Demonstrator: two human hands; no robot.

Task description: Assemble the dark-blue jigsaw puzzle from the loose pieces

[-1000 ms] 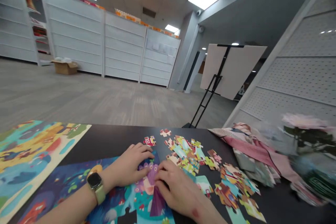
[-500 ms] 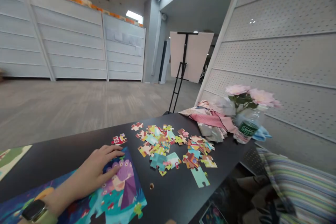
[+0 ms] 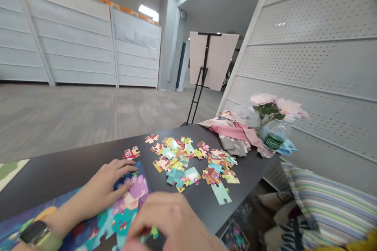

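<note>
A person's left hand [image 3: 108, 182] lies flat, palm down and fingers spread, on the upper right part of an assembled puzzle section [image 3: 129, 204] at the near edge of a black bench [image 3: 73, 168], gripping nothing; a watch [image 3: 37, 233] rides the wrist, and the forearm runs off the lower left corner. The right hand [image 3: 167, 221] comes in low at the bottom edge, knuckles up and fingers curled down over the section's lower right corner, where a green tab [image 3: 153, 232] shows at its fingertips; whether it pinches that corner or only presses on it cannot be told, since the fingers cover the contact and the wrist is cut off by the frame. Loose puzzle pieces [image 3: 188, 160] lie scattered just beyond, well clear of both hands. Farther right, a folded cloth [image 3: 232, 133] and a bottle of pink flowers [image 3: 272, 125] stand near the bench's far end. The puzzle's left portion is cropped.
</note>
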